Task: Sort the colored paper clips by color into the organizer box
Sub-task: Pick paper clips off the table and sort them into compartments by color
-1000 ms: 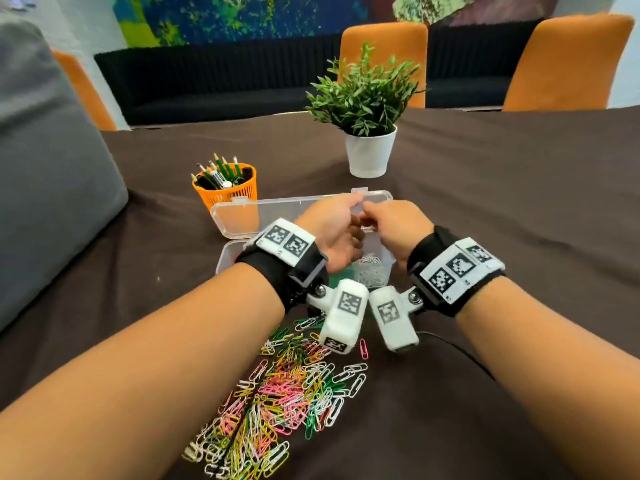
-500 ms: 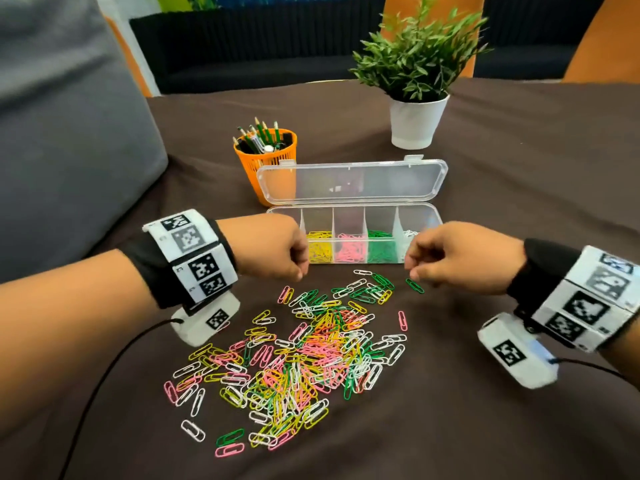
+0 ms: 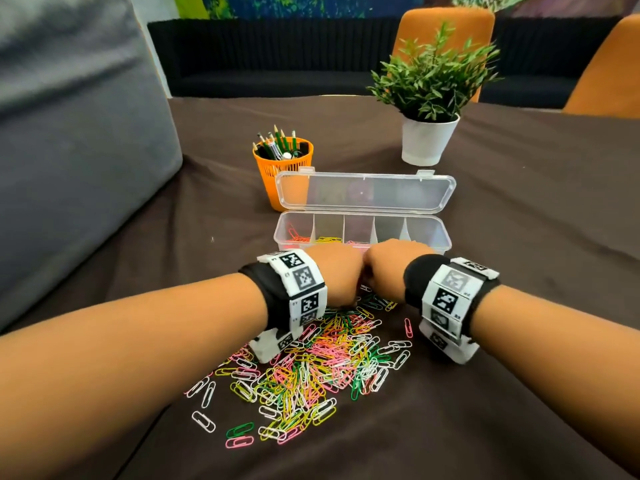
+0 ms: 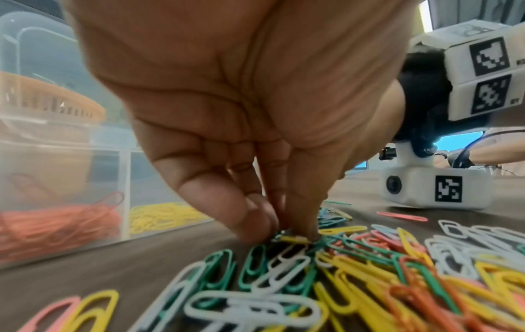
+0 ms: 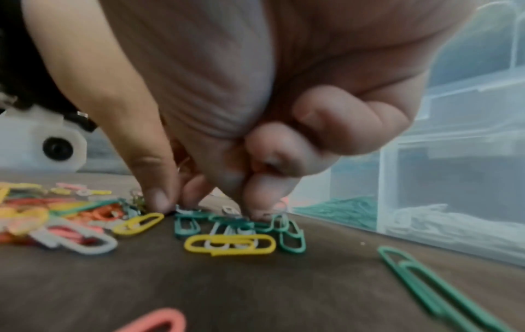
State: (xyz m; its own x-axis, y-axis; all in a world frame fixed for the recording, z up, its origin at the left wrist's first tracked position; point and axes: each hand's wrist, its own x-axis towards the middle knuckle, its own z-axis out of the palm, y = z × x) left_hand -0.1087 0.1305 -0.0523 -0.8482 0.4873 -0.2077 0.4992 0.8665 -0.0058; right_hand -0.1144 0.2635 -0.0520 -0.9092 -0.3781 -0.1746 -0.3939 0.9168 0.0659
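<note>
A mixed pile of coloured paper clips (image 3: 311, 368) lies on the brown tablecloth. Behind it stands the clear organizer box (image 3: 446, 233) with its lid open; orange, yellow, pink, green and white clips sit in separate compartments. Both hands are knuckle to knuckle at the pile's far edge, just before the box. My left hand (image 3: 332, 275) (image 4: 287, 233) pinches a yellow clip (image 4: 295, 239) between thumb and fingertips. My right hand (image 3: 388, 268) (image 5: 207, 206) has its thumb and curled fingertips down on a cluster of green clips (image 5: 227, 221). The head view hides all fingertips.
An orange pencil cup (image 3: 284, 164) stands behind the box's left end, a potted plant (image 3: 429, 140) farther back right. A grey cushion (image 3: 69, 150) fills the left side. Orange chairs (image 3: 443, 29) stand past the table's far edge. A lone green clip (image 5: 426, 285) lies near the box.
A second ago both hands were over the box. They then dropped apart in front of it, and now sit close together on the pile's far edge, fingertips on clips.
</note>
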